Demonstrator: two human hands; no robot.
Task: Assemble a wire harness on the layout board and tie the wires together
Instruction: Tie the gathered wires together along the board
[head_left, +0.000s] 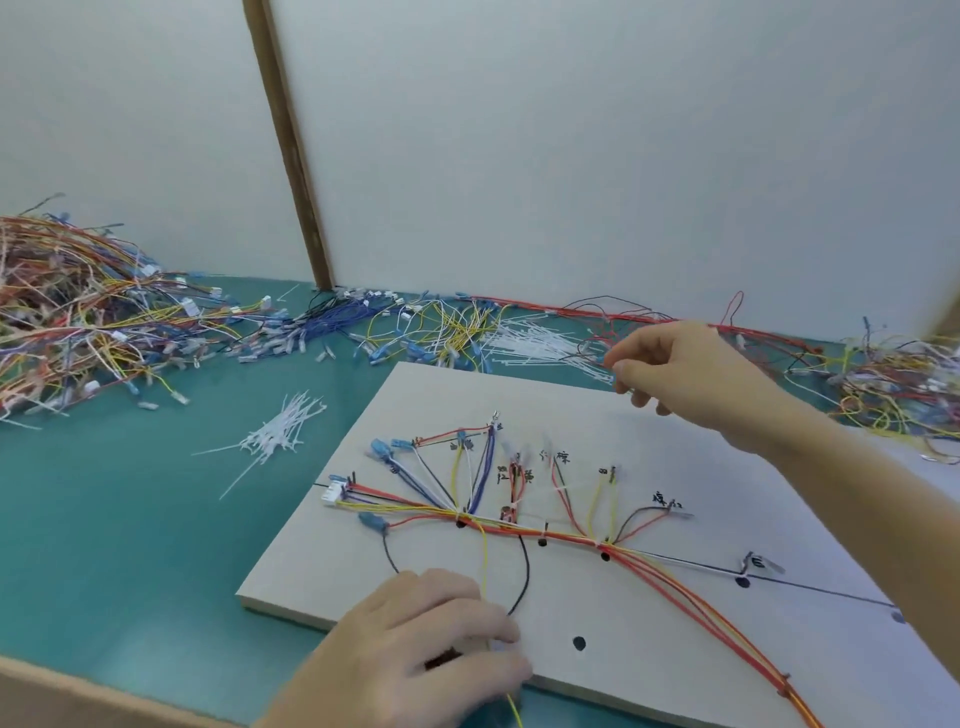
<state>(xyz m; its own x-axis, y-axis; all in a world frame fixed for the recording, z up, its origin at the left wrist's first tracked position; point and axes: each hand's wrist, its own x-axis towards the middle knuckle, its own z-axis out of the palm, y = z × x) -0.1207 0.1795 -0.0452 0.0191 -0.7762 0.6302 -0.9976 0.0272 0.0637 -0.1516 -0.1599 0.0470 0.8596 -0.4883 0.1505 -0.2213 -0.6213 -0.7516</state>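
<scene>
The harness lies on the board, which rests on the green table. Left hand rests at the board's near edge, its grip closed on a yellow wire. Right hand is raised over the far edge, fingertips pinched near the white ties; what they hold cannot be told. More ties lie left of the board.
</scene>
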